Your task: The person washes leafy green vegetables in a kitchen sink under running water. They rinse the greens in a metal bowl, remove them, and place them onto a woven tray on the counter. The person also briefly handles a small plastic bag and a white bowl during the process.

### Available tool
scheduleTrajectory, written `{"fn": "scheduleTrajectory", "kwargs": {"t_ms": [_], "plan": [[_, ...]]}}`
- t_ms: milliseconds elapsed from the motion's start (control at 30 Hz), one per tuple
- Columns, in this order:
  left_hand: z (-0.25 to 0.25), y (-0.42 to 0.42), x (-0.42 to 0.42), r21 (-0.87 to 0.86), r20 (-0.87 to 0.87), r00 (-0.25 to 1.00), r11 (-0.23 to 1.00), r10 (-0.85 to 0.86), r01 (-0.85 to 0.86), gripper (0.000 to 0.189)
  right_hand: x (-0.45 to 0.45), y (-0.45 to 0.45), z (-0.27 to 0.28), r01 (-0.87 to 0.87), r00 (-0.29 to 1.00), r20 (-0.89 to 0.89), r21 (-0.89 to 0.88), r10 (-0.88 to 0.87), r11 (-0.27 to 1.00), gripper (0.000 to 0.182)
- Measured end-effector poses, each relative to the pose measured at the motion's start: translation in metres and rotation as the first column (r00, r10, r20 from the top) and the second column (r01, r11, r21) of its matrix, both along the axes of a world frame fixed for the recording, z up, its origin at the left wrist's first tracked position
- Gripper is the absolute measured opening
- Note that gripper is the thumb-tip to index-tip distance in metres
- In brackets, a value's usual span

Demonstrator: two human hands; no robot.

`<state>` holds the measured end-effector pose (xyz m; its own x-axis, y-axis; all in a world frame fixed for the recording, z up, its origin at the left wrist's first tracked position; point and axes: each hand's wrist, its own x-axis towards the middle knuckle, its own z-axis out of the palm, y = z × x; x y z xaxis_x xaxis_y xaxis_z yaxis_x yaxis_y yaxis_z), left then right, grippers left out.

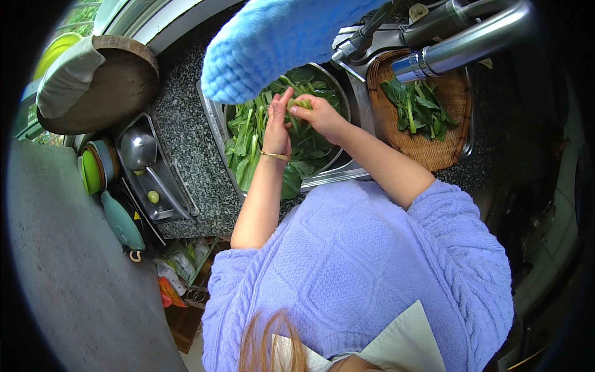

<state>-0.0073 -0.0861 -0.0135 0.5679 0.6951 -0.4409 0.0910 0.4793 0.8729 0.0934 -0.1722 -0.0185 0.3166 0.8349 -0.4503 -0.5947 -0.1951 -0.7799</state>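
Over a round metal basin of water and leafy greens, my two hands come together. My right hand is closed around the pale green stem end of a leafy vegetable, whose lower leaves hang towards the water. Close against it, my left hand has its fingers stretched out and its palm turned to the stem. The left wrist wears a gold-coloured bracelet. The basin stands in a steel sink. More greens lie on a woven bamboo tray to the right.
A blue towel covers the basin's far part from view. The metal faucet reaches over the tray. Left on the granite counter are a metal ladle in a steel tray and a round wooden board with a cloth.
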Motion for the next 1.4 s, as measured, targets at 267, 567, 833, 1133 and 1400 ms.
{"fn": "scheduleTrajectory", "kwargs": {"t_ms": [267,567,833,1133,1400], "plan": [[-0.013,0.019,-0.006,-0.098,-0.378,0.920,0.992,-0.105,0.073,0.025,0.025,-0.009,-0.005,0.269,0.963,0.061,-0.098,-0.264,0.958,0.008],[-0.055,-0.018,-0.008,0.270,-0.862,0.487,0.688,-0.139,0.674,0.031,-0.007,-0.019,-0.071,-0.026,0.609,0.700,-0.451,0.372,0.892,0.040],[-0.056,0.003,-0.020,0.141,-0.317,0.932,0.963,-0.175,0.229,0.033,0.014,-0.016,-0.041,0.087,0.952,0.304,-0.209,-0.020,0.974,0.025],[-0.006,0.020,0.012,0.261,-0.250,0.965,0.954,-0.079,0.146,0.021,0.005,-0.013,-0.015,0.033,0.905,0.425,-0.130,0.025,0.991,0.029],[-0.064,0.016,0.033,0.315,-0.784,0.599,0.725,-0.165,0.612,0.045,0.020,-0.027,-0.006,0.257,0.949,0.230,-0.172,-0.215,0.951,0.026]]}}
